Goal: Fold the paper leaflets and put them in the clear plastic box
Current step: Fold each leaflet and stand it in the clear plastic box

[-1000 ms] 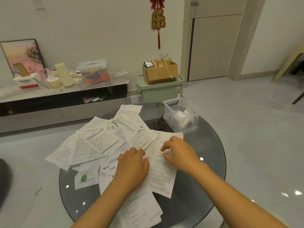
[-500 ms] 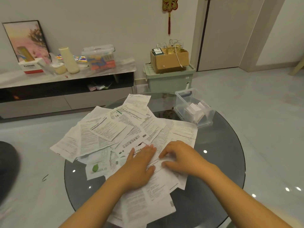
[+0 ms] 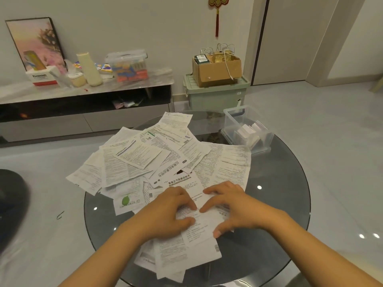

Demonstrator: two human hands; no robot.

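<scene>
Several unfolded white printed leaflets [image 3: 145, 160] lie in an overlapping heap on the round dark glass table [image 3: 279, 204]. My left hand [image 3: 170, 214] and my right hand [image 3: 236, 208] sit side by side on the nearest leaflet [image 3: 184, 184], which has a bold black heading. Each hand pinches that sheet between its curled forefinger and thumb. The clear plastic box [image 3: 267, 139] stands at the table's far right edge with folded leaflets [image 3: 246, 131] inside. It is well beyond my right hand.
A low TV bench [image 3: 87, 94] along the wall carries a picture frame, a cream vase and a lidded storage tub. A cardboard carton [image 3: 217, 71] sits on a green bin [image 3: 213, 96] behind the table. A dark object [image 3: 10, 199] lies on the floor to the left.
Both hands slid nearer to me over the heap and came together on the headed leaflet. The camera tilted down and moved closer to the table.
</scene>
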